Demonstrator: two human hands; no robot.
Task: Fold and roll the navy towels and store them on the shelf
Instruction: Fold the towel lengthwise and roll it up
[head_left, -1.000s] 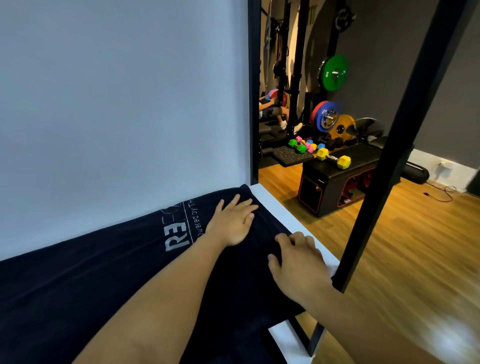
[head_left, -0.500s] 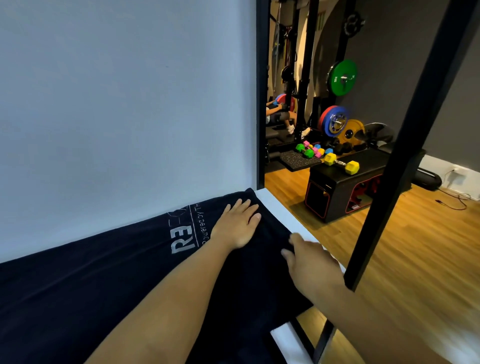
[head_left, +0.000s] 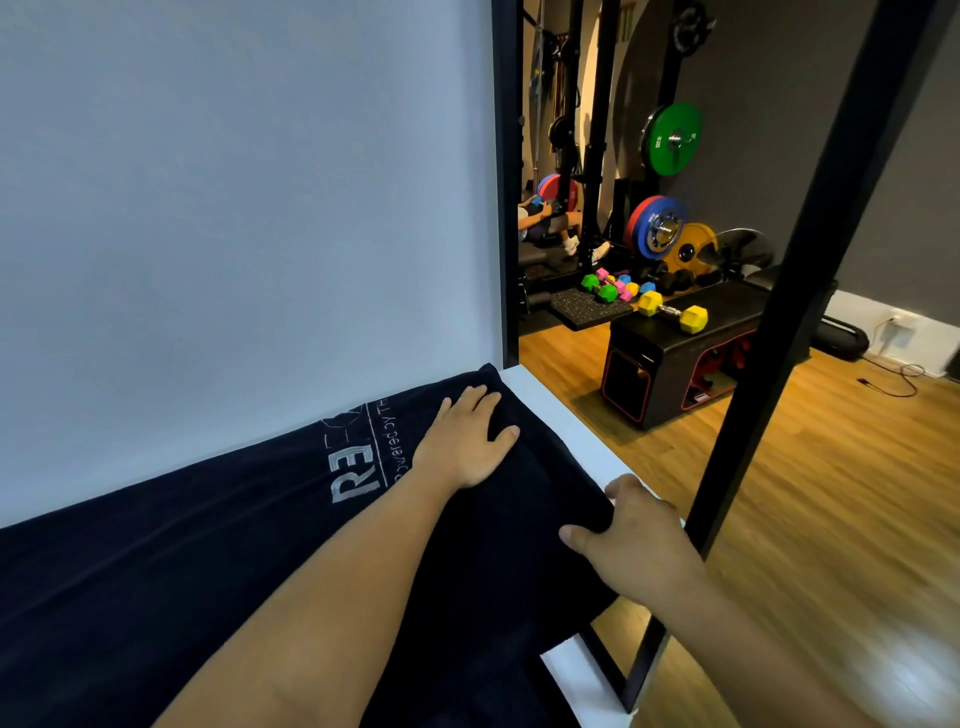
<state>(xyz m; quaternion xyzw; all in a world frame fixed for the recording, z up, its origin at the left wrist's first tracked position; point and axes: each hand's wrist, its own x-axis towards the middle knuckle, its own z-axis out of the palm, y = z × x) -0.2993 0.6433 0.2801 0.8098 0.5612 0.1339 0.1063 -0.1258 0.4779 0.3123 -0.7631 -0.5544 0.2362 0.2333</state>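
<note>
One navy towel (head_left: 208, 571) lies spread flat on a white worktop (head_left: 550, 410) against a pale wall (head_left: 234, 208), grey lettering (head_left: 358, 473) facing up; the left hand (head_left: 462, 447) rests on it near the far right corner, palm down, fingers straight and slightly spread; the right hand (head_left: 634, 540) grips the towel's right edge, thumb on top, fingers curled over the hem; a black post (head_left: 810, 260) stands just beside this hand; beyond, a yellow dumbbell (head_left: 672, 312) lies on a black box (head_left: 727, 312) on a wooden floor (head_left: 831, 493).
</note>
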